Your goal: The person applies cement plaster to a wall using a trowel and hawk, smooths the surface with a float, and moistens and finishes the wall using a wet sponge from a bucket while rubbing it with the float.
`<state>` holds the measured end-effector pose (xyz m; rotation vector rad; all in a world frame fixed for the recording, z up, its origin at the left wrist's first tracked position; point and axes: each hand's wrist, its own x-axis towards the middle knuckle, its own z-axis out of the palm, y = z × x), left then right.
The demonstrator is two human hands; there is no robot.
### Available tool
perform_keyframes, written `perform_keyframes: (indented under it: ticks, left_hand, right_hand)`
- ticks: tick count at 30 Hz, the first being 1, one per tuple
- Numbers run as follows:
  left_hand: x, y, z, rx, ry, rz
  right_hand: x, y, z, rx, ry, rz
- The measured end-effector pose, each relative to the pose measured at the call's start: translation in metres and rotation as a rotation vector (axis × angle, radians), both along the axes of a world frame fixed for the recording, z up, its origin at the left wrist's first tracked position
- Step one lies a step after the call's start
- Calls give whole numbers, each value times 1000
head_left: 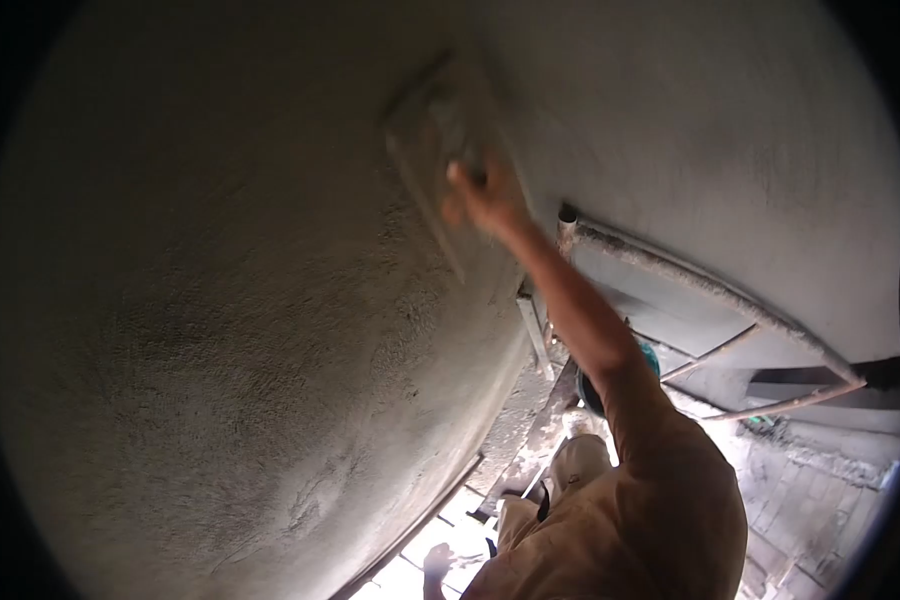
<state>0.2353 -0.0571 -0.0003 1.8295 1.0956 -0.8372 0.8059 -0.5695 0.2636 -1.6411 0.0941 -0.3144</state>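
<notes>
Right hand (485,200) closed around a flat float (428,150), upper centre of the frame.
The float lies between hand and grey wall (230,320), jutting out above and below; near the bottom edge, the left hand (437,560) is too blurred to tell its grip.

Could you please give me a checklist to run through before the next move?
1. Right hand gripping the flat tool: ok, though both are blurred.
2. Flat tool fully flush with the wall: cannot tell.
3. Wall evenly smooth: not ok; rough patches show below the tool.
4. Left hand free: cannot tell; it is small and blurred.
5. Metal frame clear of the right arm: cannot tell; they appear close in this view.
</notes>
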Motion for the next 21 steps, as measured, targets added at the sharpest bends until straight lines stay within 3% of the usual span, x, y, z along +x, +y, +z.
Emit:
perform_keyframes:
  ticks: [1,3,5,6,8,9,11,14,17,19,20,21]
  left_hand:
    - [5,-4,5,-43,-68,96]
    - [16,-15,8,-23,-25,132]
    - [18,-22,5,-20,17,74]
    - [18,-23,-2,-48,49,49]
    - [24,-29,-7,-33,99,-22]
    - [30,-30,-7,-7,139,-79]
    - [40,-28,-7,4,33,-40]
    - [49,-30,7,-30,-63,108]
    - [58,-26,16,-6,-26,-71]
    - [71,-16,9,84,15,-191]
    - [76,-10,7,76,-46,-174]
    - [80,-11,13,111,-126,-153]
  right_hand:
    - [17,-21,45,12,11,-30]
    - [69,-53,79,-70,-207,-5]
    - [42,-26,113,-126,-213,20]
    - [23,-12,118,-166,-228,27]
    - [9,15,49,-621,-625,-209]
    - [16,7,26,-618,-638,-215]
    - [26,-13,-1,55,-137,101]
    - [36,-36,92,-100,-50,90]
    - [-8,5,93,-260,-149,140]
    - [3,18,3,-401,-680,-136]
    - [11,4,3,-398,-709,-135]
    - [18,-15,-1,-108,-383,11]
